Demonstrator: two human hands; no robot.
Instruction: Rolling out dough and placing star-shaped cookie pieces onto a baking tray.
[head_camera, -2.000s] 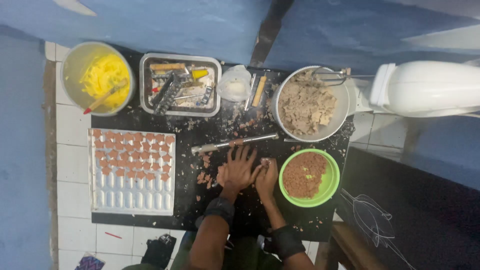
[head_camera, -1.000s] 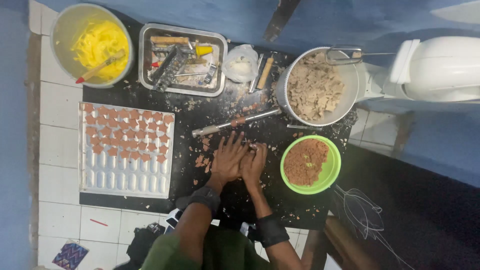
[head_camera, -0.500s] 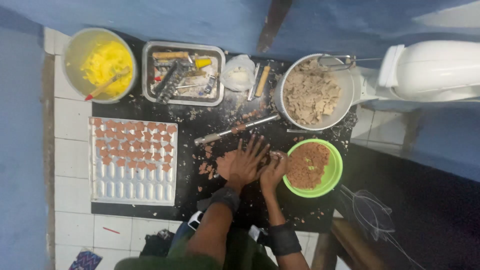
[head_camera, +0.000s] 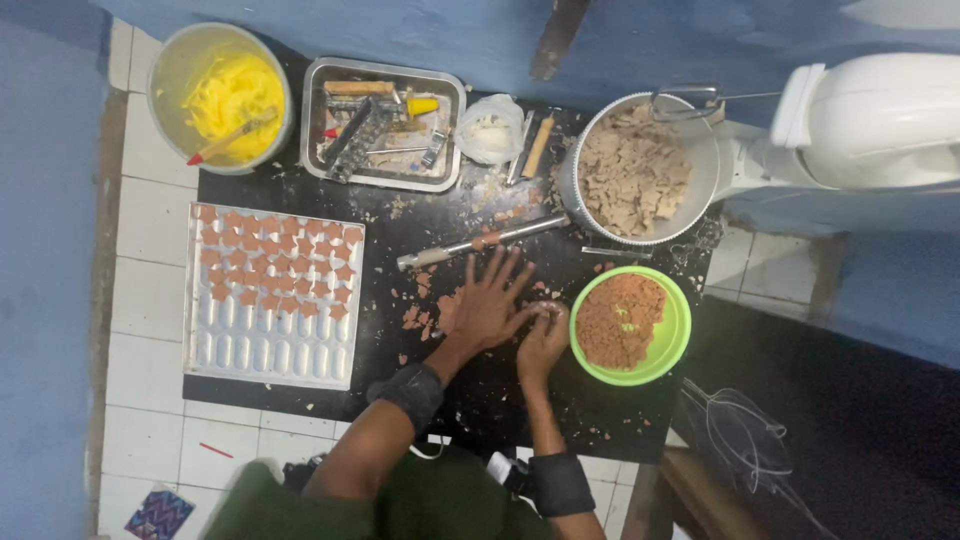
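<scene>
On black mat (head_camera: 300, 190), flat hands (head_camera: 510, 320) on dough (head_camera: 440, 305)

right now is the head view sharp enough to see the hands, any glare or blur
Head view: soft overall, left hand and right hand readable but fingertips slightly smeared; mild glare on the white mixer and metal tray; black mat dim, lower right corner in shadow.
</scene>
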